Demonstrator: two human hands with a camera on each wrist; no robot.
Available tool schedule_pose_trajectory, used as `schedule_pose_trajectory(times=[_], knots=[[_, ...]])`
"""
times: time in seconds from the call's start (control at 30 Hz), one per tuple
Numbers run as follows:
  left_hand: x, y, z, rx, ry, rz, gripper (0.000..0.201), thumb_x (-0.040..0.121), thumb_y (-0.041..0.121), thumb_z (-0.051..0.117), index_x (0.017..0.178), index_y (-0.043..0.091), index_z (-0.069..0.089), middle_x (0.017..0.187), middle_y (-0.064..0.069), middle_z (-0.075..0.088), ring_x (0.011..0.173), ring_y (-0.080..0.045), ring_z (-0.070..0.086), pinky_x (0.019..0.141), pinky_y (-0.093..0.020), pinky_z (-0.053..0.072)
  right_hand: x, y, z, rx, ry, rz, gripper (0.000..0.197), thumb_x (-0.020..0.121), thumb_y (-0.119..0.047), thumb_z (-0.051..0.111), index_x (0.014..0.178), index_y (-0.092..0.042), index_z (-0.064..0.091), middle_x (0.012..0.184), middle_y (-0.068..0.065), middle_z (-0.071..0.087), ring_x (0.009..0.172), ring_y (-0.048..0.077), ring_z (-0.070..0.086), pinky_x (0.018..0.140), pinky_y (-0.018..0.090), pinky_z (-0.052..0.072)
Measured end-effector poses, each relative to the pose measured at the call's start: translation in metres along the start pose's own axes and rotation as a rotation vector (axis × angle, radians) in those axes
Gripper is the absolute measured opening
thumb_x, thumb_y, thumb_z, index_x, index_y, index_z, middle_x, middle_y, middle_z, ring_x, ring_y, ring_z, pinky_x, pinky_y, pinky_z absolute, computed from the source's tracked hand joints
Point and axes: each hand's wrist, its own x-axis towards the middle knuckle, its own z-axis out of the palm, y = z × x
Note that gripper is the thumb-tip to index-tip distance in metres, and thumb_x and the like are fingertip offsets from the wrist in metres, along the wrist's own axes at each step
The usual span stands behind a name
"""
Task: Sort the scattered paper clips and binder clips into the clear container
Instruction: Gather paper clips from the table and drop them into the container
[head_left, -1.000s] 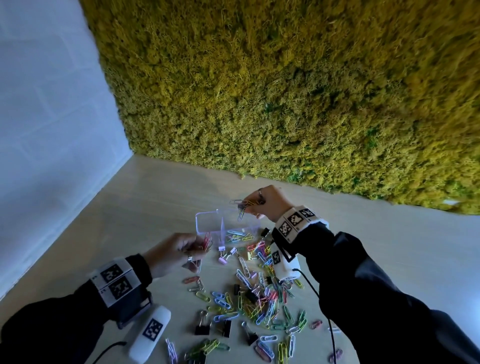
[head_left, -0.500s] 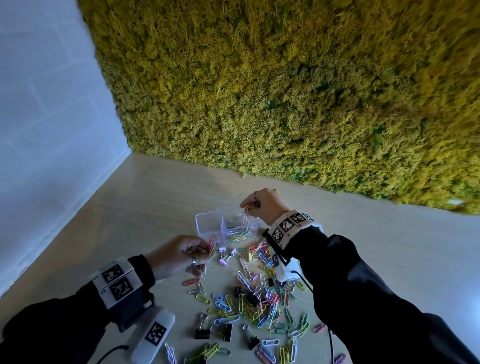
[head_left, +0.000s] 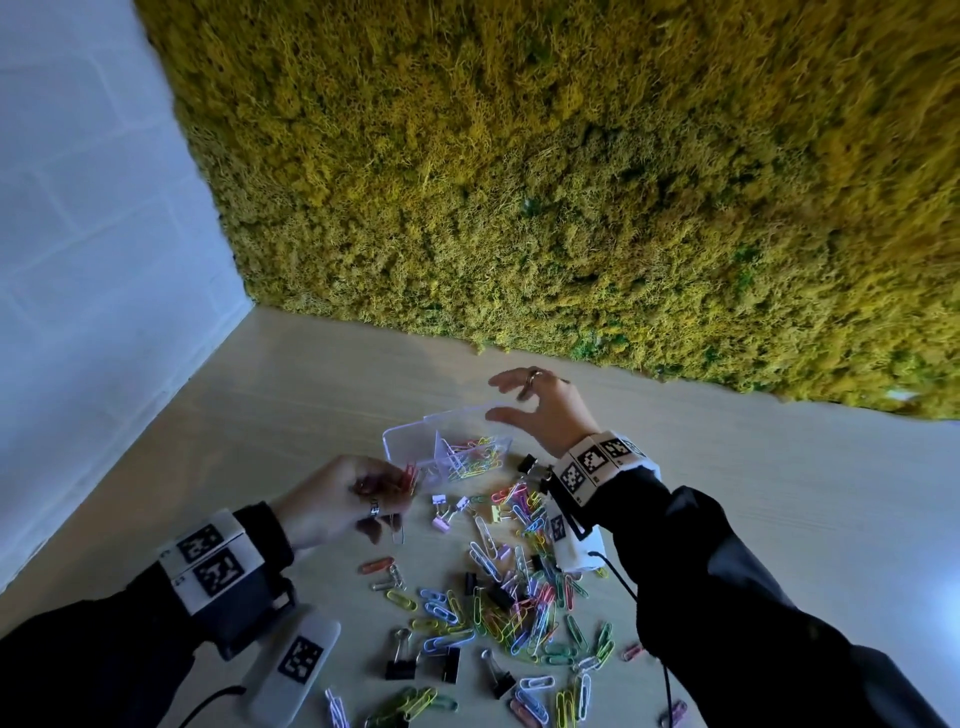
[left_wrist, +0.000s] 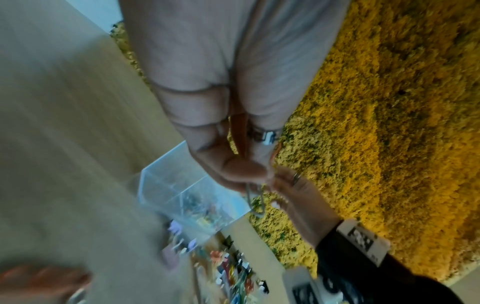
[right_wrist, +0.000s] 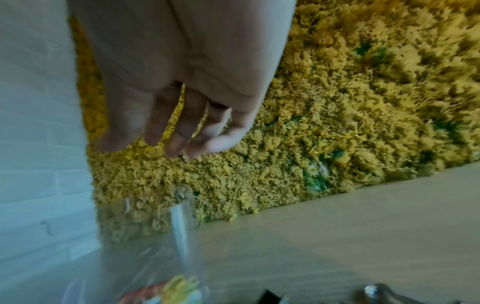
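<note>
A clear container (head_left: 410, 441) stands on the table, with coloured paper clips (head_left: 474, 457) in its right compartment. My right hand (head_left: 498, 399) hovers just above the container's right end, fingers spread and empty; the right wrist view shows its straight fingers (right_wrist: 182, 133) over the container (right_wrist: 155, 236). My left hand (head_left: 395, 483), at the container's near left corner, pinches red paper clips (head_left: 410, 475), and a silver clip (left_wrist: 255, 201) dangles from its fingers. Many scattered paper clips (head_left: 514, 603) and black binder clips (head_left: 400, 665) lie nearer to me.
A yellow-green moss wall (head_left: 571, 208) closes the table's far edge, and a white brick wall (head_left: 78, 260) its left side. Bare wooden table (head_left: 753, 493) stretches to the right. A white tagged device (head_left: 296, 660) with a cable lies below my left wrist.
My right hand dipped into the container with its bunch of clips, let them go and now hangs open just above it. My left hand edged toward the container, still holding red clips.
</note>
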Motion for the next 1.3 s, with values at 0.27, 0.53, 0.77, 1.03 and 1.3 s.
schedule_pose_trajectory(times=[0.27, 0.53, 0.77, 1.03, 1.3], knots=[[0.061, 0.054, 0.021, 0.563, 0.274, 0.336, 0.021, 0.082, 0.012, 0.062, 0.101, 0.003, 0.064, 0.094, -0.009, 0.069, 0.055, -0.002, 0.052, 0.055, -0.015, 0.042, -0.008, 0.011, 0.016, -0.158, -0.222, 0.085, 0.065, 0.074, -0.02, 0.072, 0.131, -0.021, 0.042, 0.132, 0.004, 0.05, 0.121, 0.022, 0.046, 0.105, 0.041, 0.038], [0.078, 0.047, 0.044, 1.031, 0.063, 0.397, 0.024, 0.088, 0.004, 0.053, 0.108, 0.009, 0.064, 0.104, -0.01, 0.07, 0.088, -0.02, 0.066, 0.085, -0.028, 0.052, -0.028, 0.02, 0.023, -0.035, -0.107, 0.039, 0.059, 0.067, -0.017, 0.076, 0.122, -0.014, 0.052, 0.119, 0.006, 0.06, 0.1, 0.01, 0.053, 0.087, 0.016, 0.041], [0.058, 0.029, 0.015, 1.041, 0.181, 0.422, 0.068, 0.07, 0.006, 0.072, 0.131, 0.017, 0.044, 0.131, -0.006, 0.05, 0.115, -0.022, 0.047, 0.097, -0.044, 0.043, -0.041, 0.022, 0.03, -0.066, -0.06, 0.033, 0.058, 0.065, -0.027, 0.078, 0.117, -0.019, 0.055, 0.118, 0.002, 0.059, 0.098, 0.02, 0.059, 0.091, 0.039, 0.05], [0.062, -0.007, 0.012, 1.01, 0.14, 0.283, 0.074, 0.066, 0.002, 0.076, 0.131, 0.014, 0.045, 0.121, -0.01, 0.063, 0.108, -0.023, 0.061, 0.091, -0.026, 0.047, -0.066, 0.009, 0.043, -0.532, 0.101, -0.214, 0.035, 0.06, -0.025, 0.081, 0.092, -0.021, 0.067, 0.096, -0.005, 0.065, 0.079, 0.014, 0.064, 0.071, 0.027, 0.054], [0.047, -0.006, 0.025, 1.063, 0.199, 0.307, 0.069, 0.075, -0.012, 0.053, 0.137, 0.011, 0.036, 0.127, -0.012, 0.058, 0.114, -0.025, 0.056, 0.09, -0.029, 0.044, -0.047, -0.008, 0.059, -0.617, -0.318, 0.131, 0.049, 0.089, -0.02, 0.052, 0.134, -0.016, 0.033, 0.134, 0.003, 0.047, 0.105, 0.03, 0.06, 0.077, 0.038, 0.051]])
